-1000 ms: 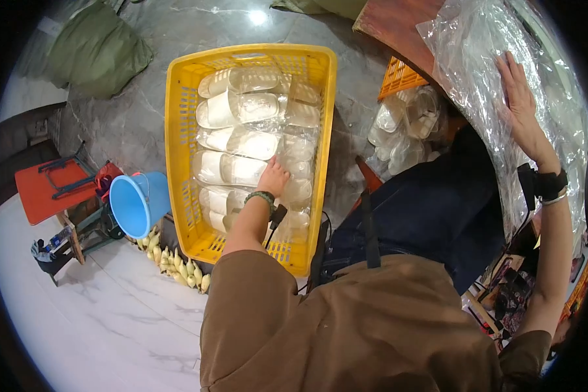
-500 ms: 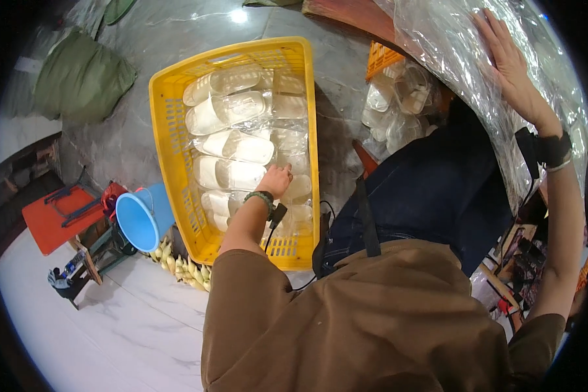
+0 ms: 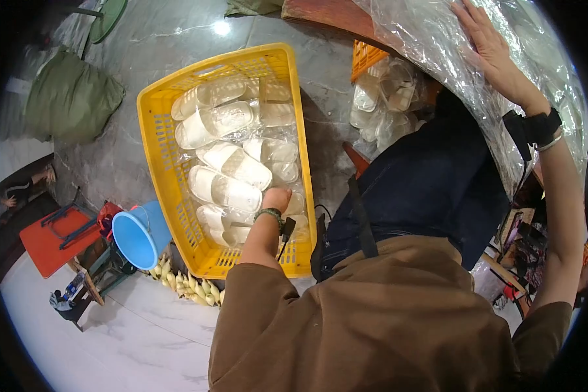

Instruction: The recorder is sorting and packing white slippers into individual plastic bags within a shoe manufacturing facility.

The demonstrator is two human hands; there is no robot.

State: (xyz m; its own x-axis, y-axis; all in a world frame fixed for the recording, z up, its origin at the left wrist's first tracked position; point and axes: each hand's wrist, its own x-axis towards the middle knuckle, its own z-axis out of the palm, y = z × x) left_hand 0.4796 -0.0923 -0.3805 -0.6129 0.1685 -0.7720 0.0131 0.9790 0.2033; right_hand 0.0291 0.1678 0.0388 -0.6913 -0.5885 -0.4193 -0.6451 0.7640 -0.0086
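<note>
A yellow plastic basket (image 3: 151, 144) holds rows of white slippers (image 3: 232, 163) in clear plastic wrapping. My left hand (image 3: 277, 198) reaches down into its right half, against the slippers' toe ends. The fingers are curled under and mostly hidden by the hand, so whatever they hold cannot be made out. Off to the right, my right hand (image 3: 493, 55) lies with stretched fingers on a clear plastic sheet (image 3: 431, 46) spread over a raised surface. It grips nothing.
More wrapped white slippers (image 3: 389, 98) lie by an orange crate (image 3: 367, 59) under the raised surface. Left of the basket stand a blue bucket (image 3: 137, 238), a red-topped stool (image 3: 62, 238) and a green sack (image 3: 72, 98). Another person's hand (image 3: 10, 201) shows at the far left edge.
My left hand has moved slightly down and curled its fingers. A slipper pair in the middle has turned to lie slanted. My right hand still rests flat on the plastic; the view has shifted a little.
</note>
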